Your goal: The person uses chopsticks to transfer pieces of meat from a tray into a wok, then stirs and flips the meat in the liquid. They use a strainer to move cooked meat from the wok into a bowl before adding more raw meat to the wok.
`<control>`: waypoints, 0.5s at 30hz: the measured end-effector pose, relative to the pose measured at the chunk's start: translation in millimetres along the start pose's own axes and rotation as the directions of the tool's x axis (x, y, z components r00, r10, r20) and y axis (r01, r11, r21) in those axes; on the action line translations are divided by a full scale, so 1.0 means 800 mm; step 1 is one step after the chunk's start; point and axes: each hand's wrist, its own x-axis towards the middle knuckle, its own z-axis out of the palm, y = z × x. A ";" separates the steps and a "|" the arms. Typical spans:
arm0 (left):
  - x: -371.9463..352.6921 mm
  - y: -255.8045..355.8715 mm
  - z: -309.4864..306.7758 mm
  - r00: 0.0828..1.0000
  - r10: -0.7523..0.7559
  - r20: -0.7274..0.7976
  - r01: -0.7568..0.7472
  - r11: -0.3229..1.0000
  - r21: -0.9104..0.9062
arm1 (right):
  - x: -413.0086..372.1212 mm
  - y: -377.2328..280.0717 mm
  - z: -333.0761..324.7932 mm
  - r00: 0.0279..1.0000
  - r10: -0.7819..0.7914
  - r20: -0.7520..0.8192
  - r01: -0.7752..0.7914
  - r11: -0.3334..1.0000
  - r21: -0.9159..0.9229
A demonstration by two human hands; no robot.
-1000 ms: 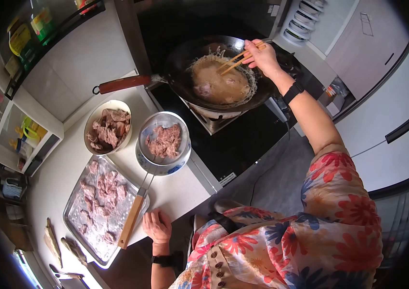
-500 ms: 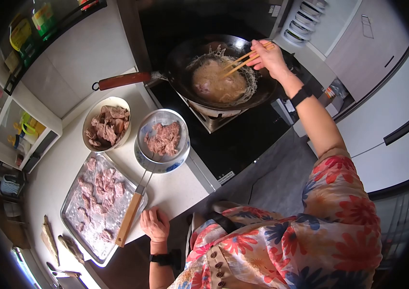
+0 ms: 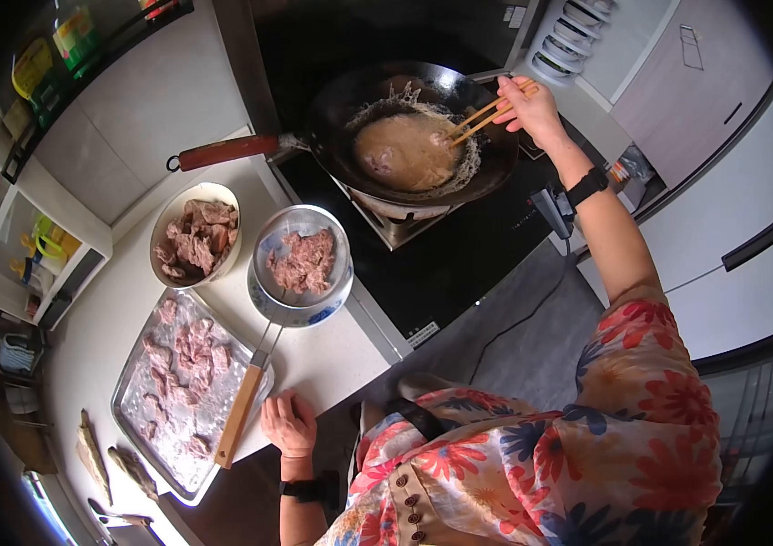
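My right hand (image 3: 532, 111) is closed round a pair of chopsticks (image 3: 493, 113) above the wok (image 3: 323, 127). The chopstick tips dip into the bubbling, foamy liquid (image 3: 409, 150) near its right side, touching a pale lump. A pinkish piece shows at the left of the liquid. My left hand (image 3: 289, 424) rests at the counter's edge with nothing in it, fingers loosely extended. Close to it lies the wooden handle of a strainer (image 3: 242, 405). The strainer's mesh bowl, with raw meat (image 3: 303, 261) in it, sits on a blue-patterned bowl (image 3: 313, 314).
A metal tray (image 3: 145, 437) with raw meat pieces lies on the white counter (image 3: 86, 355). Behind it stands a bowl (image 3: 161, 264) of darker meat chunks. The wok's red handle (image 3: 227, 152) sticks out over the counter. The black stove (image 3: 432, 282) has a cable beside it.
My right hand has moved right, and the chopstick tips have shifted from the middle of the liquid toward its right side. My left hand stays at the counter's edge.
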 end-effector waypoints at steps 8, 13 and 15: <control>-0.001 -0.001 0.001 1.000 0.001 -0.001 -0.001 1.000 0.001 | -0.014 -0.009 0.021 0.988 0.060 0.139 -0.075 0.991 0.107; -0.001 -0.001 0.000 0.999 -0.027 0.017 0.027 1.000 -0.002 | -0.016 -0.009 0.048 0.990 0.027 0.142 -0.049 0.987 0.156; -0.001 -0.001 0.001 1.000 -0.002 -0.006 0.002 1.000 -0.005 | -0.015 -0.013 0.051 0.995 0.004 0.102 -0.025 0.979 0.202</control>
